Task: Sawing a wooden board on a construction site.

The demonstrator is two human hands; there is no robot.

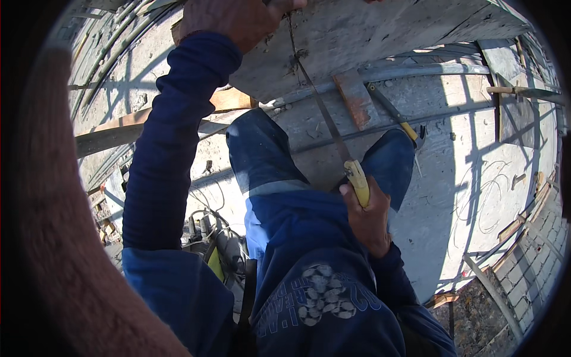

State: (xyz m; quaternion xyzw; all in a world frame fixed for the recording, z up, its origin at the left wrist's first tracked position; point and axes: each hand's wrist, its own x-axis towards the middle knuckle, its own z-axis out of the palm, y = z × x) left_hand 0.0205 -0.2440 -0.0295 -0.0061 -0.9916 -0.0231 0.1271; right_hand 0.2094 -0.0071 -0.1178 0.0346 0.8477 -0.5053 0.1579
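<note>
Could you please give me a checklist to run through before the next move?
1. Right hand around the yellow handle: ok, wrapped around it.
2. Blade lined up with the dark line in the grey panel: ok.
3. Left hand well away from that line: not ok, it reaches close.
4. Knees clear of the blade: cannot tell, depth is unclear.
5. Panel firmly supported: cannot tell.

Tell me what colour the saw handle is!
The saw handle is yellow; it shows best in the head view.
</note>
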